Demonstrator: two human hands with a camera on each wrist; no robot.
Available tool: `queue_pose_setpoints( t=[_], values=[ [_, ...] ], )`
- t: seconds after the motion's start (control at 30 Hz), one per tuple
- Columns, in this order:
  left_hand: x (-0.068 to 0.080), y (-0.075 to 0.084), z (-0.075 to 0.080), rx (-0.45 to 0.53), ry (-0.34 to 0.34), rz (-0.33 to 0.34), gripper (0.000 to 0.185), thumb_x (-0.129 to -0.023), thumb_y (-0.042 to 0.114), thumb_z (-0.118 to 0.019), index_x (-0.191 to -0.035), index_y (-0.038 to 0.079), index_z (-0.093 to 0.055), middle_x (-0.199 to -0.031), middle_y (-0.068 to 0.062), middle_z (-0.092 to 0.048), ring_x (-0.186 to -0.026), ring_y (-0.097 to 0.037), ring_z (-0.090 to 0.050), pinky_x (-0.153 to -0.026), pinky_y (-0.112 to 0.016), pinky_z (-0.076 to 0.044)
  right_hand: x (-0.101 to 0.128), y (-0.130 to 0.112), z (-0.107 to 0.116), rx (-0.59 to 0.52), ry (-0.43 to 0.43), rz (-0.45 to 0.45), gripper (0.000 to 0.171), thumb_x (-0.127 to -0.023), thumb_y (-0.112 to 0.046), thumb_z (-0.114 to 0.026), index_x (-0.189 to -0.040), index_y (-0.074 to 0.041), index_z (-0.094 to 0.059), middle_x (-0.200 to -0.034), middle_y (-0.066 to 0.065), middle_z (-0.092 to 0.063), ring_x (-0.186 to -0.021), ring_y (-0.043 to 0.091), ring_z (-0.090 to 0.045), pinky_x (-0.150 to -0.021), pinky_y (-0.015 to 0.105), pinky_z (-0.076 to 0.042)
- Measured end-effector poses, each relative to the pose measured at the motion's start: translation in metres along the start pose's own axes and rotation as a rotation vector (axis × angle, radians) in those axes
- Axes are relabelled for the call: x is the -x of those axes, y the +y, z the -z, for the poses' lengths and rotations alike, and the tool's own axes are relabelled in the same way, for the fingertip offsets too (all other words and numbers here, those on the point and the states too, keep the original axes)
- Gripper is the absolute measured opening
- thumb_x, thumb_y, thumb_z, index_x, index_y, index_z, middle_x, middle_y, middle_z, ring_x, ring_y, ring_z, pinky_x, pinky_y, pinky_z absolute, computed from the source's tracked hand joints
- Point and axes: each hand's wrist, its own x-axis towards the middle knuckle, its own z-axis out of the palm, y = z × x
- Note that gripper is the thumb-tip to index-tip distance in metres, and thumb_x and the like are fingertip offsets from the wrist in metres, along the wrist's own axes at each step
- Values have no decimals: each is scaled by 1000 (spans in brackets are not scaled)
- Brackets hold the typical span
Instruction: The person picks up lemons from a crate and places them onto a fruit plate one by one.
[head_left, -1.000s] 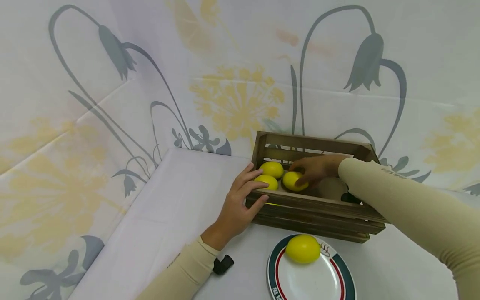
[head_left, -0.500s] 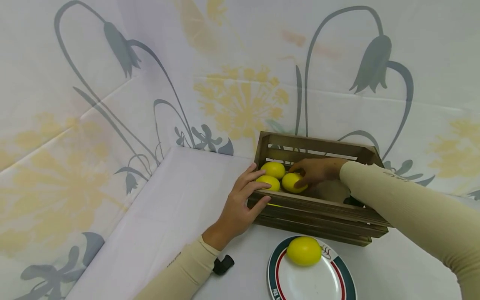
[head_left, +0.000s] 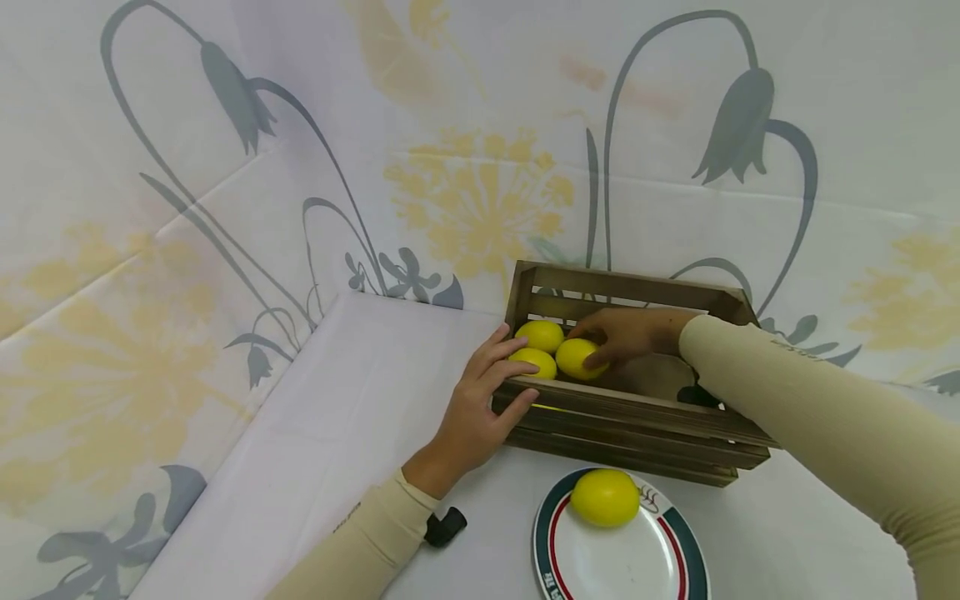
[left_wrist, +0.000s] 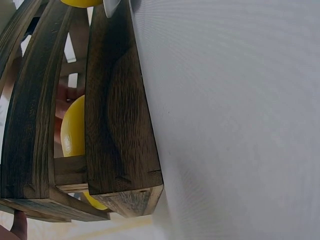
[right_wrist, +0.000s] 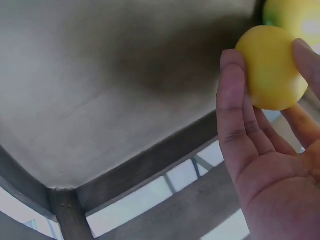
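Note:
Inside a brown slatted wooden crate (head_left: 637, 423), my right hand (head_left: 636, 335) pinches a yellow lemon (head_left: 576, 359) between thumb and fingers. The right wrist view also shows this lemon (right_wrist: 272, 70) low over the crate floor, with another lemon close behind it. Two more lemons, one at the back (head_left: 540, 335) and one in front (head_left: 531, 362), lie at the crate's left end. My left hand (head_left: 471, 417) grips that end, its fingers over the rim and its thumb against the front slats. The fingers partly cover the front lemon.
A white plate (head_left: 615, 562) with a green and red border stands before the crate, cut off by the frame's bottom edge. One lemon (head_left: 604, 497) rests on its far part. A patterned cloth backdrop (head_left: 480, 192) rises behind the crate.
My right hand has shifted the pinched lemon slightly left, nearer the other two in the crate. The left hand keeps its place on the crate's end.

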Motion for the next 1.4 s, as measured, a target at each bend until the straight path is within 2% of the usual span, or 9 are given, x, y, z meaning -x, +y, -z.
queue_pose_setpoints(
  t=[0.23, 0.53, 0.73, 0.83, 1.0, 1.1, 1.27, 1.4],
  values=[
    [1, 0, 0, -7, -4, 4, 28, -93, 14, -70, -120, 11, -64, -147, -10, -51, -151, -28, -30, -123, -44, -31, 7, -4, 4, 8, 60, -32, 60, -98, -24, -65, -150, -5, -41, -145, 23, -46, -119, 30, -59, -91, 38, -60],
    [0, 1, 1, -11, 5, 0, 28, -93, 14, -71, -120, 10, -64, -148, -9, -50, -151, -28, -30, -123, -44, -31, 15, -10, 10, 9, 114, 40, 57, -99, -20, -63, -148, -3, -42, -135, 19, -55, -105, 22, -67, -89, 39, -61],
    [2, 3, 2, -18, 3, 15, 28, -92, 13, -71, -119, 10, -64, -147, -9, -50, -151, -28, -30, -122, -45, -32, 22, -14, 14, -51, 154, 32, 61, -98, -17, -64, -151, -1, -37, -140, 27, -51, -108, 34, -69, -87, 39, -61],
    [1, 3, 1, -19, -1, 16, 28, -93, 14, -71, -119, 10, -64, -148, -9, -50, -151, -28, -30, -122, -45, -33, 27, -17, 17, -80, 177, 16, 64, -98, -17, -65, -152, -2, -35, -142, 30, -49, -108, 34, -69, -87, 38, -62],
    [-1, 4, 1, -17, 3, 2, 28, -92, 13, -71, -119, 9, -64, -148, -10, -50, -151, -28, -30, -122, -45, -33, 37, -23, 21, -52, 196, -1, 66, -97, -24, -67, -153, -7, -37, -135, 25, -55, -100, 24, -70, -90, 39, -60],
    [-1, 4, 1, -11, 6, -4, 29, -92, 12, -71, -119, 9, -64, -147, -10, -50, -151, -29, -30, -122, -45, -32, 42, -26, 24, -32, 210, 11, 63, -97, -25, -66, -152, -8, -39, -131, 21, -57, -100, 25, -68, -90, 40, -60],
    [-1, 3, 0, -13, 4, -1, 28, -93, 13, -71, -119, 10, -64, -148, -9, -50, -151, -28, -30, -122, -44, -33, 46, -31, 28, -48, 216, 48, 58, -99, -22, -63, -150, -7, -41, -139, 19, -54, -114, 27, -62, -92, 39, -60],
    [0, 3, 0, -15, 7, 1, 28, -92, 14, -71, -119, 10, -64, -147, -9, -50, -151, -28, -30, -121, -45, -33, 52, -38, 31, -22, 247, 57, 59, -99, -22, -64, -150, -7, -41, -140, 21, -55, -109, 26, -66, -89, 38, -61]
  ],
)
